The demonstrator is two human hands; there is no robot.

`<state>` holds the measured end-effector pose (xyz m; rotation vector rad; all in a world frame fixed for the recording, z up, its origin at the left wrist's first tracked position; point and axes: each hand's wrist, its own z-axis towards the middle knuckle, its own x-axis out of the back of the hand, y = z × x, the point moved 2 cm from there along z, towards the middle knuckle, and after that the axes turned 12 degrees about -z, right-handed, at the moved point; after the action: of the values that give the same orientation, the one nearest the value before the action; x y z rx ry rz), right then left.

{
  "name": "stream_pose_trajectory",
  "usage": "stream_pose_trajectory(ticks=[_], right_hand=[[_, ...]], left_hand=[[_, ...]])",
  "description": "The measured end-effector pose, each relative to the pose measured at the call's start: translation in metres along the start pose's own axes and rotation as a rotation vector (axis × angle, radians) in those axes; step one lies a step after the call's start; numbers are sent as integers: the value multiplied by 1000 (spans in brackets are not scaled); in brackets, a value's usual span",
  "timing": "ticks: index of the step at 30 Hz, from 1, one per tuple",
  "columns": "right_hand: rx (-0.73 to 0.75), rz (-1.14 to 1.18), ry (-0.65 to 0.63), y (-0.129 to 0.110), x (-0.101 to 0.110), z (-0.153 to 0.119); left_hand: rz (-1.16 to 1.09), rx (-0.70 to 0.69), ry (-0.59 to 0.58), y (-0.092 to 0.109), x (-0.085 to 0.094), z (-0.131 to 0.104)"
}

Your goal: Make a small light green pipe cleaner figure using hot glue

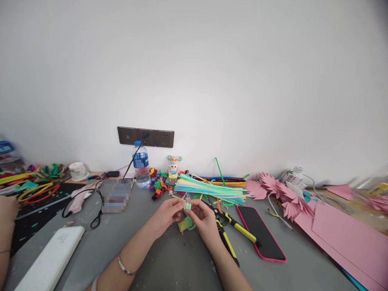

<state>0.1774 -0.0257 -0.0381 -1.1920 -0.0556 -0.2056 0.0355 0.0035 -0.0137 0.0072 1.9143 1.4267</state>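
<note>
My left hand [168,214] and my right hand [203,216] meet above the grey table, fingertips pinched on a small mint-green pipe cleaner [187,206] that looks wound into a coil. A thin light strand runs from it toward the left fingers. Just below, on the table, lies a yellow-and-green fuzzy piece [183,225], partly covered by the right fingers. Beside my right forearm rest pliers [226,234] with yellow-and-black handles. Behind the hands is a bundle of pastel pipe cleaners [209,188].
A pink-cased phone [261,233] lies right of the pliers, then pink paper sheets [348,230]. A water bottle [141,167] and a small figurine [173,169] stand near the wall. At left are a white power bank [53,258], a glue gun [79,201] and another person's arm [6,238].
</note>
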Motion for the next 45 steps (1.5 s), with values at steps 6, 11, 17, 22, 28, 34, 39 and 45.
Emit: stream_pose_trajectory(ticks=[6, 11, 17, 22, 28, 34, 39, 45], right_hand=[[70, -97, 16, -5, 3, 0], [103, -163, 27, -8, 4, 0], [135, -236, 50, -8, 4, -1], [83, -216, 46, -9, 3, -1], [58, -202, 29, -7, 3, -3], [87, -222, 33, -8, 3, -2], [97, -264, 19, -8, 2, -2], [171, -296, 41, -10, 3, 0]], left_hand=[[60, 49, -32, 0, 2, -1], [52, 59, 3, 0, 3, -1], [-8, 33, 55, -1, 6, 1], [-7, 7, 69, 1, 0, -2], [1, 34, 55, -1, -1, -1], [63, 22, 68, -2, 0, 0], [161, -16, 111, -3, -1, 1], [209, -56, 111, 0, -2, 0]])
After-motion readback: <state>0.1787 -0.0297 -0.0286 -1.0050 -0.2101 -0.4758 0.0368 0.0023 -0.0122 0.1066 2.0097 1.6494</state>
